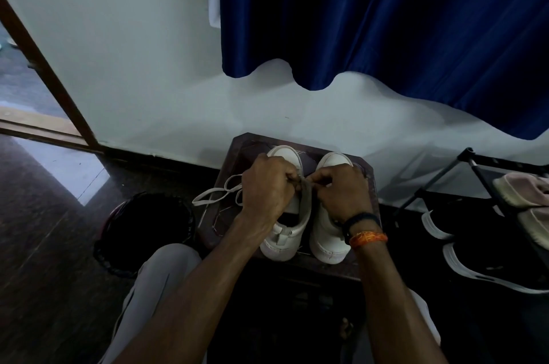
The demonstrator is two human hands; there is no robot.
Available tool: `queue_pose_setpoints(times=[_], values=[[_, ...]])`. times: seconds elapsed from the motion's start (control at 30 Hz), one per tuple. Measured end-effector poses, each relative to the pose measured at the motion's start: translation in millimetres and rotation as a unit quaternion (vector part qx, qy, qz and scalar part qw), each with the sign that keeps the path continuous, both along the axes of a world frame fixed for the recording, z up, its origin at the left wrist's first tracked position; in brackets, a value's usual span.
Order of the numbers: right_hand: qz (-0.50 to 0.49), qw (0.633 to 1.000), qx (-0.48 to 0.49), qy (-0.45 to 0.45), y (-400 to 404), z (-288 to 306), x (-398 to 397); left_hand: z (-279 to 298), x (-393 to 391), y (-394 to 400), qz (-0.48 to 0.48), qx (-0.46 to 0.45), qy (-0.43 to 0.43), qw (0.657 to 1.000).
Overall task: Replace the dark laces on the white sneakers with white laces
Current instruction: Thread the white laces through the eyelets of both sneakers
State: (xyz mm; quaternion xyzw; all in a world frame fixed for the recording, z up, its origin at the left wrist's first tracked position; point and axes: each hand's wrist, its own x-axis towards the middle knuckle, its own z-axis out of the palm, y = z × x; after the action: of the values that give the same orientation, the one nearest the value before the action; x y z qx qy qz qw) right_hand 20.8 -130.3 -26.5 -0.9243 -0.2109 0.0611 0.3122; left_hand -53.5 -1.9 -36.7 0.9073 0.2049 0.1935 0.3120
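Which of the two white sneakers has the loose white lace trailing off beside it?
The left sneaker: the white lace loops over the stool on its outer side; the right sneaker shows none.

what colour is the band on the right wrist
Orange band, beside a dark one; head view.

A deep blue satin curtain [386,16] hangs against a pale wall [133,51]. At right, a black metal shoe rack [475,161] holds black sneakers with white soles [487,265]. A brown wooden door frame [50,75] stands at left.
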Motion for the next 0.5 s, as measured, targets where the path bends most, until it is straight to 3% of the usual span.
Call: queue_pose_setpoints(times=[0.2,0.33,0.5], values=[[-0.011,1.000,-0.011,-0.012,3,-1,-4,-2,2,-3,-0.026,0.015,-0.047,0.998],[-0.007,1.000,-0.008,-0.023,4,0,-5,-6,4,-2,-0.049,0.031,-0.029,0.998],[-0.015,0.996,-0.068,-0.055,6,2,-9,-13,0,1,-0.075,0.011,-0.058,0.995]])
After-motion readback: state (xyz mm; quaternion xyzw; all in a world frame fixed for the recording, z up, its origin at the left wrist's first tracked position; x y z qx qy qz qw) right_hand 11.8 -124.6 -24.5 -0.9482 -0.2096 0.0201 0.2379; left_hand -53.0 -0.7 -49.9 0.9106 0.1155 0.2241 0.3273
